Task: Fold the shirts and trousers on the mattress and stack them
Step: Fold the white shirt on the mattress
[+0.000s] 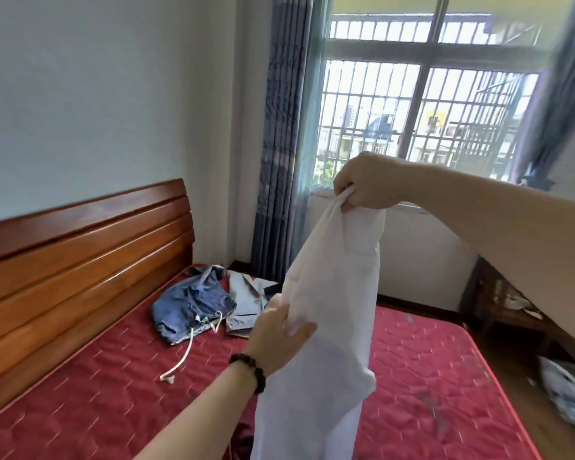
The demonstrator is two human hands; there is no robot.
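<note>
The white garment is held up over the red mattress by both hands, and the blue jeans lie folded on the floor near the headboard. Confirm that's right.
One error: the blue jeans lie crumpled on the red mattress, not folded on the floor, as the head view shows. The left hand and right hand do hold the white garment up.

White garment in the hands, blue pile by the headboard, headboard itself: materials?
White garment: thin woven fabric, maybe cotton; it drapes limply. Blue pile: looks like denim, faded and mottled. Headboard: glossy varnished wood, with reddish grain.
</note>
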